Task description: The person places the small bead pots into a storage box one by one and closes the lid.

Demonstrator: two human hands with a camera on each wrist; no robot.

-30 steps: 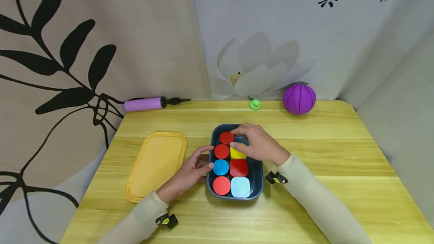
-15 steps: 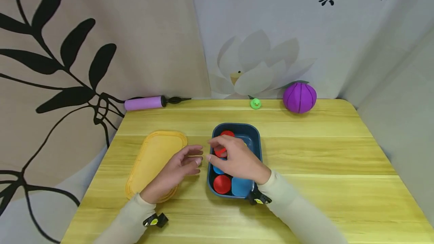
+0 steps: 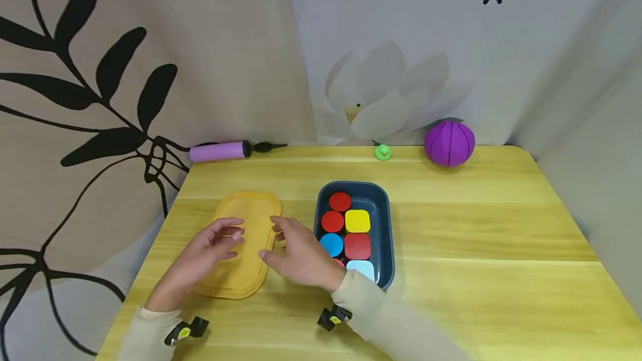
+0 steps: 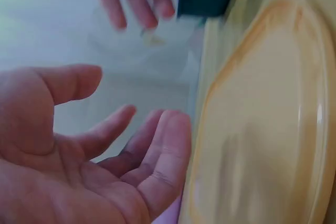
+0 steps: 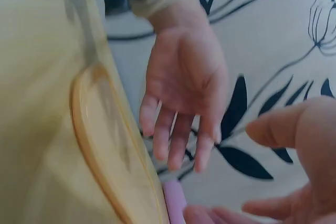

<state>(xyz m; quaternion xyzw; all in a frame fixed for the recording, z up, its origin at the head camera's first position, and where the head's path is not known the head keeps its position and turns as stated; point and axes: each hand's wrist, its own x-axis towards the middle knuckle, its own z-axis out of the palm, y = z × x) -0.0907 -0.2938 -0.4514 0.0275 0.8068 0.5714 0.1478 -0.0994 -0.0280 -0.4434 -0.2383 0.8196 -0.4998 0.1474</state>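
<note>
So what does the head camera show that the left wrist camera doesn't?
Only the head view shows the dark blue tray's contents: red, blue and yellow round and square pieces, plus the purple ball, small green duck and purple pump on the wooden table. Only the left wrist view shows the left hand's open palm close up. Both show the flat yellow plastic lid, both hands, including the right hand, and the tray.

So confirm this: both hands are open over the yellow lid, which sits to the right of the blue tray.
Not quite. In the head view the yellow lid lies left of the blue tray, not right. Both the left hand and right hand are open over it.
</note>
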